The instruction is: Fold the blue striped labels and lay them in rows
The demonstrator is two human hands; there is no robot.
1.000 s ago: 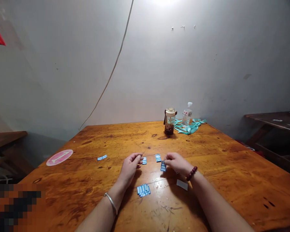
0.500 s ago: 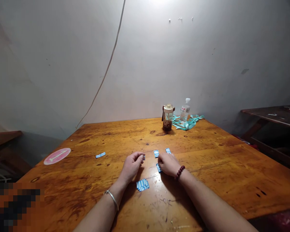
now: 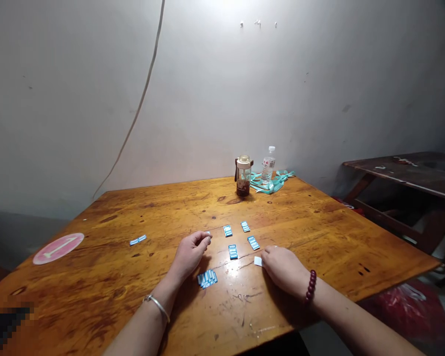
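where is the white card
In the head view, the white card is right of centre, at the fingertips of the right hand, on the near side of blue-and-white cards.

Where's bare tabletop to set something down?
The table is bare between the right hand, ribbon and right edge; also between pink disc and left forearm. Crowded: between right and left hand, with blue cards and a white card.

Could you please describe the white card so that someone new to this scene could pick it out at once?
On the large wooden table, find the right hand, whose wrist wears a dark red bead bracelet. The white card lies flat right at its fingers, partly hidden. Its visible face looks plain, unlike the blue-and-white cards just beyond.
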